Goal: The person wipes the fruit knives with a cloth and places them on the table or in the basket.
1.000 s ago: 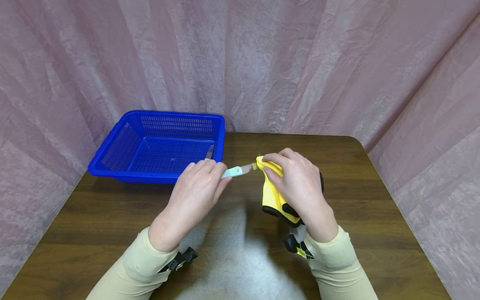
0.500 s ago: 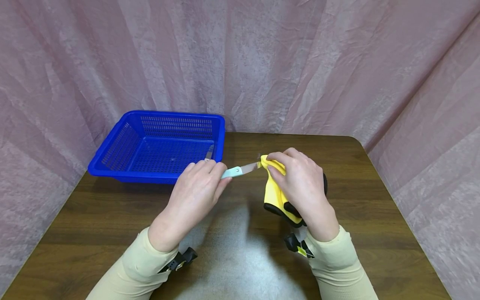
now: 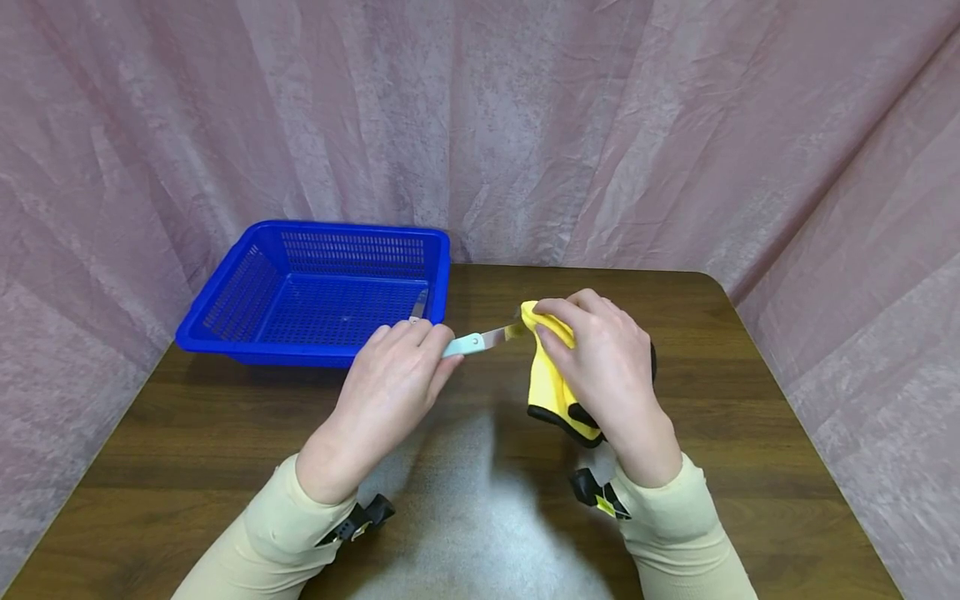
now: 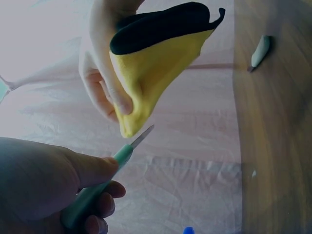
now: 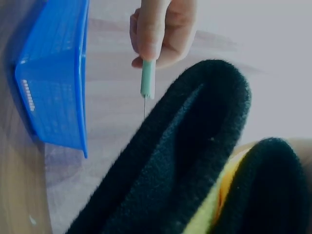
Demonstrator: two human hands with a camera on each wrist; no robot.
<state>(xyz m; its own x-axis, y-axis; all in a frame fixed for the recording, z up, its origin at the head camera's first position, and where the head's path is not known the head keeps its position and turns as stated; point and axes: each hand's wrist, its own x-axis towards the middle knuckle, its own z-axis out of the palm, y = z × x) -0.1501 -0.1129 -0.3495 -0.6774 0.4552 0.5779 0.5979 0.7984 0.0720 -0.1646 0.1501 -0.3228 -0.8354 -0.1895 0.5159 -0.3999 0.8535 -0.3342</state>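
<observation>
Mint-green handle, metal blade: one small knife (image 3: 480,342), held above the table (image 3: 750,467), blade pointing away to the right.
Left hand (image 3: 397,367): fingers curled firmly round the knife's handle, thumb laid along it.
Cloth (image 3: 551,379), yellow, black edging, folded: hanging just beside the blade's end, its upper corner nearest the knife; whether blade and cloth touch cannot be told.
Right hand (image 3: 603,358): thumb and fingers pinching the cloth near that corner, the black-edged end drooping below.
Basket (image 3: 258,350), blue plastic, slotted walls: standing on the table behind and left of the left hand. Inside, near its right end, a second knife (image 3: 419,305), blade visible, remainder mostly hidden.
Small pale-green object (image 4: 261,51), dark at one end: lying on the table, seen from the left wrist; kind unclear.
Pale cream sleeves (image 3: 262,533), two, each with a black wrist device (image 3: 375,511).
Curtain (image 3: 525,133), pink, crushed sheen, hanging behind the table.
</observation>
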